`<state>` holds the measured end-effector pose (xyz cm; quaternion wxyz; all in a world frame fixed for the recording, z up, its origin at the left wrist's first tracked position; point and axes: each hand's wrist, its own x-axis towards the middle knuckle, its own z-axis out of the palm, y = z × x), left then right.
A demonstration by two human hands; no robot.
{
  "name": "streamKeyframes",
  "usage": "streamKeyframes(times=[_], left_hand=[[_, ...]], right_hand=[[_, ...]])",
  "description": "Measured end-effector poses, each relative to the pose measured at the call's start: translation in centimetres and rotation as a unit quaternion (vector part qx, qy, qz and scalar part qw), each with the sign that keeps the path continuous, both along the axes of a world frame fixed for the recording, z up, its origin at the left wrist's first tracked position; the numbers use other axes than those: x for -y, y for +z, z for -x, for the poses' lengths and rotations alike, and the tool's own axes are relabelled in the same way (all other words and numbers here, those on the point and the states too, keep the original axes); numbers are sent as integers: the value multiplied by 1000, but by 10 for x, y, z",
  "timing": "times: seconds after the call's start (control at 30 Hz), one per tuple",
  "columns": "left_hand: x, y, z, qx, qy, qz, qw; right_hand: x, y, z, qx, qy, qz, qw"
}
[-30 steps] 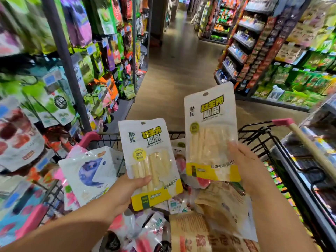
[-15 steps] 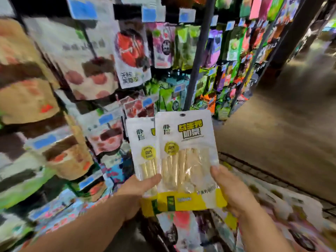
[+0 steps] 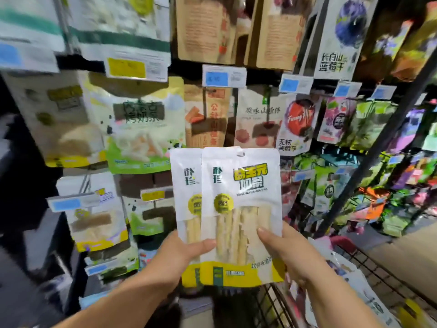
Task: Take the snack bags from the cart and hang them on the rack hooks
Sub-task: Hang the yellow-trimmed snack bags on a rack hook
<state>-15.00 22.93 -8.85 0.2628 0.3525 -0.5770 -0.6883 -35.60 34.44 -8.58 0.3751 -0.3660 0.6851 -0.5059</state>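
Front bag (image 3: 241, 209): you hold it upright, long axis vertical, print facing you. Its hang hole (image 3: 240, 153) sits centred at the top edge.

Rear bag (image 3: 186, 197): tucked behind the front bag, showing as a strip off its left side, same upright attitude. Its own hole is hidden.

Left grip (image 3: 182, 259): closed in a pinch low on the rear bag. The thumb lies across that bag's face and reaches onto the front bag's left edge.

Right grip (image 3: 290, 254): pinching the front bag's lower right. The thumb is on the clear window; the fingers behind it are out of sight.

Rack: hung packs fill the space above and beyond the front bag, with a row of price tags (image 3: 223, 75) straight above it. The green-banded pack (image 3: 142, 129) hangs up-left of it. The cart rim (image 3: 354, 254) lies below-right of it.

Judgement: the move turns on the hole. It sits at the far end of the long axis from both grips, so the top may flop as you reach up and forward. The right grip alone controls the front bag, so lead with it. The frame is too blurred to tell which hook is free.
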Motion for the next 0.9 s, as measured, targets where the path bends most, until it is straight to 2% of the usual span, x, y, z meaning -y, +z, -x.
streamKeyframes(times=[0.27, 0.53, 0.77, 0.9], left_hand=[[60, 24, -127, -2, 81, 59, 995], [102, 32, -236, -8, 136, 66, 989], [125, 19, -286, 22, 208, 58, 976], [125, 10, -300, 25, 256, 51, 965]], right_hand=[[102, 29, -115, -22, 101, 44, 994], [180, 30, -214, -22, 115, 73, 990], [217, 30, -259, 19, 137, 96, 986], [232, 43, -257, -5, 147, 121, 982]])
